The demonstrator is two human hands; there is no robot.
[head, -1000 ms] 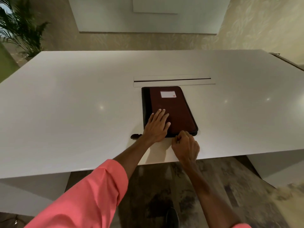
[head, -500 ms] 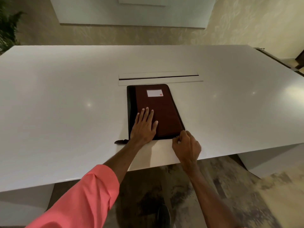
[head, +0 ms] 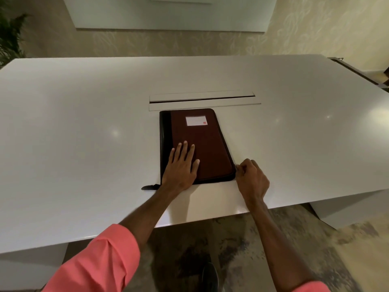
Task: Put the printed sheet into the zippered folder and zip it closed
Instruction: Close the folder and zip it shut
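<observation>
Your left hand (head: 181,171) lies flat, fingers straight, on the folder (head: 206,148), which sits on the table (head: 84,123) just short of its slot (head: 202,100), and your right hand (head: 251,178), fingers curled, pinches the zip pull (head: 236,166) at the folder's near right corner.

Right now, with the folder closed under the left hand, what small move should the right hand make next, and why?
Probably draw the zipper pull away from the body along the folder's right edge. The right hand seems to pinch it at the near right corner, so that edge is likely not yet zipped; the left hand, flat on the cover, steadies it.
</observation>
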